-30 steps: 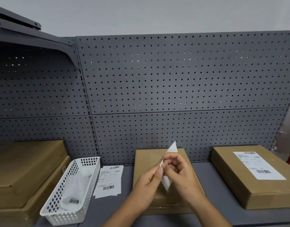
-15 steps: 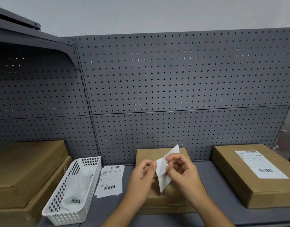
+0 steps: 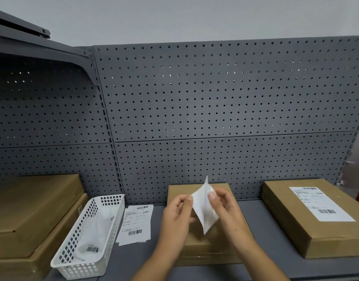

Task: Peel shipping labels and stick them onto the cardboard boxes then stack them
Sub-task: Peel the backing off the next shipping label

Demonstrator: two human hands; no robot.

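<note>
Cardboard boxes (image 3: 32, 216) sit stacked at the shelf's left end; a white basket (image 3: 87, 236) and spare labels (image 3: 136, 226) follow; left hand (image 3: 177, 218) and right hand (image 3: 227, 211) each pinch the half-peeled label (image 3: 203, 207), long axis upright, directly above the bare box (image 3: 203, 248); a labelled box (image 3: 320, 218) lies right.

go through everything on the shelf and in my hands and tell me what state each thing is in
Label: partly peeled, pinched by both hands.
Left hand: grip shut.
Right hand: grip shut.
Middle box: unlabelled.
Right box: labelled.
Left boxes: stacked.
Basket: holds white sheets.
Label sheets: flat, unpeeled.
</note>
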